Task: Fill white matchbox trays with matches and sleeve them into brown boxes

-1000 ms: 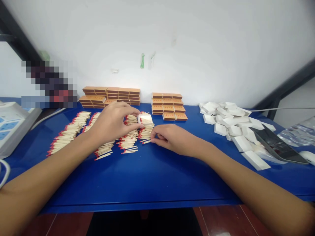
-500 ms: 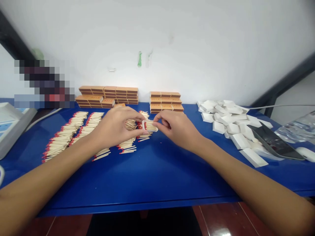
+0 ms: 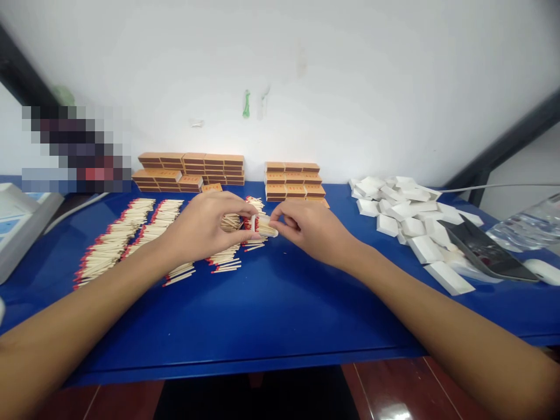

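Observation:
My left hand [image 3: 212,223] holds a small white matchbox tray [image 3: 254,224] by its left end, thumb below and fingers above. A bunch of red-headed matches [image 3: 265,226] lies in the tray, heads to the left. From the right, my right hand [image 3: 308,228] is closed in a pinch at the plain ends of these matches; whether it also touches the tray wall is hard to tell. Loose matches [image 3: 227,258] lie in rows on the blue table [image 3: 245,315], partly hidden behind my left hand.
Stacked orange-brown matchboxes [image 3: 192,166] line the wall, with a second stack [image 3: 294,181] to their right. On the right lie a heap of white trays [image 3: 406,204], a phone [image 3: 490,251], a white mouse [image 3: 545,272] and clear plastic [image 3: 529,227]. More matches [image 3: 116,236] spread leftward.
Both hands stay nearly in place around the tray. The right fingers have shifted slightly left along the matches, and the tray's right end looks tipped a little lower.

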`<state>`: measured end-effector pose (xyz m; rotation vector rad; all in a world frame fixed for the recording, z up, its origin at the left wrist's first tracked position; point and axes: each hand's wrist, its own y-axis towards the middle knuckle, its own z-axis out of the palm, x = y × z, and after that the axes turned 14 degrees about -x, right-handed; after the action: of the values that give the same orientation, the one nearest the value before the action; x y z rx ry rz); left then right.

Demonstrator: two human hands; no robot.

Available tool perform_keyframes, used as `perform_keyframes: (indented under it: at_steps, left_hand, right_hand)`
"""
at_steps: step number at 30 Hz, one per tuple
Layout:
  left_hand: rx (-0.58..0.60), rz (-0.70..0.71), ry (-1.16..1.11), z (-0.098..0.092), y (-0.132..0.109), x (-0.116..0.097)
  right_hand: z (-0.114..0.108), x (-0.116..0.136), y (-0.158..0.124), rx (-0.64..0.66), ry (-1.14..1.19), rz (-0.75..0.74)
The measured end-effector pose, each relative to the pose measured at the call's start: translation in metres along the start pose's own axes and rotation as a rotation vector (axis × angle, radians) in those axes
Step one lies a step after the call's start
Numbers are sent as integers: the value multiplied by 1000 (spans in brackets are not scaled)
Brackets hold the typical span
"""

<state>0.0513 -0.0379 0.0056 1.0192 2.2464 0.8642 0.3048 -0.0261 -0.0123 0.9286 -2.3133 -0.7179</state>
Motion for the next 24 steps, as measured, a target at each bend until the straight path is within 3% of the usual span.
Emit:
perform_keyframes:
  at_steps: [5,13,24]
  left_hand:
    - [-77,-79,95,-1,0,5]
    - [-124,-71,201,-4,-1,17]
    - [-68,-52,203,-2,-2,17]
  right_hand:
    - [-2,4,-1,-104,74,-38]
    - [5,13,-7,265,177,-59]
    - [6,15,-7,300,188,28]
